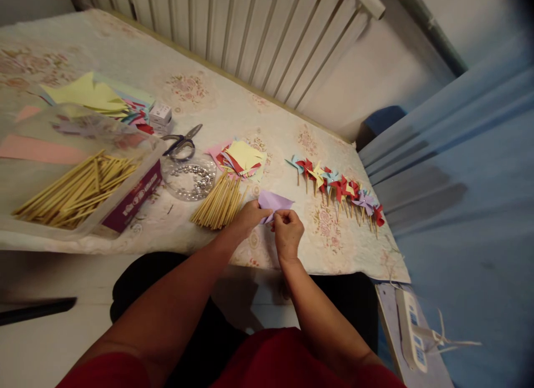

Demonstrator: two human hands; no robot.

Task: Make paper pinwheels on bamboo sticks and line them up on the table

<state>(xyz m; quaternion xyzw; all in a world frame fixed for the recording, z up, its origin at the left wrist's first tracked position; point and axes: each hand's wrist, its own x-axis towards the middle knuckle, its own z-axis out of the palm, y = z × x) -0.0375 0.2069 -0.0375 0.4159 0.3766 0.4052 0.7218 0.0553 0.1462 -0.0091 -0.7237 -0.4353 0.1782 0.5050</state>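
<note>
A piece of purple paper [276, 200] is held up between both hands near the table's front edge. My left hand [251, 214] pinches its left side, thumb on top. My right hand [287, 228] is closed at the paper's lower right edge, fingertips pressed together on it. Just left of my left hand lies a bundle of thin wooden sticks [221, 203]. Behind the sticks is a pile of coloured paper pieces [240, 157]. To the right stands a row of finished paper pinwheels [342, 188] on sticks, in red, yellow, blue and purple.
A clear plastic bin [144, 179] with more sticks [79, 190] takes up the table's left end. Beside it are a round dish of silvery pins [189, 179], scissors [183, 143], a small box [161, 114] and yellow paper [85, 93]. A power strip [411, 332] lies at lower right.
</note>
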